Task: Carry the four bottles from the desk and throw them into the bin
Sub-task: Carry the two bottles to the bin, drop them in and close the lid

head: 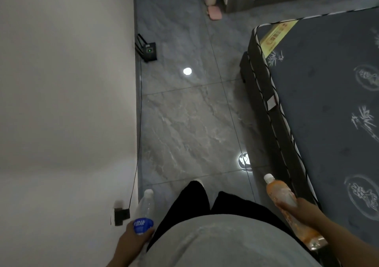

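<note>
Two bottles are carried over the grey tiled floor (184,113), one in each hand.

The clear water bottle (144,211) is gripped around its blue label by the left hand (133,238); the orange drink bottle (287,203) is clasped mid-body by the right hand (303,209), cap forward, beside the mattress (328,102).

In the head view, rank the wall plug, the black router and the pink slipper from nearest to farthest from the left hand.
Measured from the left hand, which grips the clear bottle:
1. Wall plug: on the wall right beside the hand.
2. Black router: on the floor against the wall, well ahead.
3. Pink slipper: on the floor at the far end, ahead and to the right.
</note>
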A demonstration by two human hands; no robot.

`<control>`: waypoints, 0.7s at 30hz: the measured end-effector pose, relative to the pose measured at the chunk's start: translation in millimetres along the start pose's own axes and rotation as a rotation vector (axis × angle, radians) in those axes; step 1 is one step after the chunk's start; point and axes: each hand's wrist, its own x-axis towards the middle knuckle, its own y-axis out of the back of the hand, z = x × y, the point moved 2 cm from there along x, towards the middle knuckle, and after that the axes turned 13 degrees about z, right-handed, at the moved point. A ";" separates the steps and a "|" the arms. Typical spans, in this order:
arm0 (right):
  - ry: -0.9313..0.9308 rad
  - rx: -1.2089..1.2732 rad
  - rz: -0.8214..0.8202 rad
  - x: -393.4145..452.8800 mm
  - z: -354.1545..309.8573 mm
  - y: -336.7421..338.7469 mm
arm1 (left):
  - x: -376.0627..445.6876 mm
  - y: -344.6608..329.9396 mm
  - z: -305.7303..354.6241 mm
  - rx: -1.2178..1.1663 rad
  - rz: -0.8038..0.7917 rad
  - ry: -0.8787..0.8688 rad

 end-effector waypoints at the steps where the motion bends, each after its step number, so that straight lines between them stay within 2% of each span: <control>1: -0.018 0.000 -0.003 4.5 -3.8 0.5 | 10.3 6.7 20.5 0.000 -0.001 -0.020; 4: -0.067 0.003 -0.032 10.9 -16.7 9.9 | 45.4 20.2 77.3 0.022 0.022 -0.114; 10: -0.155 0.077 -0.048 47.9 -52.0 35.3 | 94.1 34.3 177.9 0.039 0.020 -0.189; 14: -0.150 0.051 -0.061 92.6 -103.9 69.3 | 118.2 31.0 225.8 0.051 0.041 -0.149; 21: 0.030 0.045 0.038 167.3 -215.8 155.8 | 140.4 27.7 273.3 0.066 0.016 0.003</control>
